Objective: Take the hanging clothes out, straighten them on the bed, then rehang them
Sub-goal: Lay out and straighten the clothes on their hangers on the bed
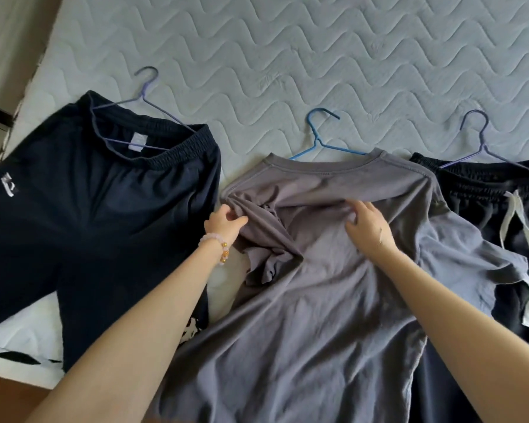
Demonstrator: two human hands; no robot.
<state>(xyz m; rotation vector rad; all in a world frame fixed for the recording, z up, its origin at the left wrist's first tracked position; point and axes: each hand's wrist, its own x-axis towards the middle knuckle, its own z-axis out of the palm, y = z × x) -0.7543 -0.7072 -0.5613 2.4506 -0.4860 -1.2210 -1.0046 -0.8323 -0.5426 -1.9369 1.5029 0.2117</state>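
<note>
A grey T-shirt [318, 285] lies in the middle of the quilted bed [287, 71], still on a blue hanger [318, 141] whose hook sticks out of the neck. My left hand [225, 222] pinches the bunched left sleeve near the shoulder. My right hand [368, 225] rests on the shirt's chest, fingers curled into the fabric. Dark navy shorts [89, 224] on a purple hanger [141, 99] lie flat to the left. Black drawstring pants [486, 203] on another purple hanger [483, 141] lie to the right, partly under the shirt.
The mattress's left edge [28, 96] runs along a pale floor or wall strip. A brown wooden edge [13, 401] shows at the bottom left. The far half of the bed holds no clothes. White drawstrings [526, 239] trail over the black pants.
</note>
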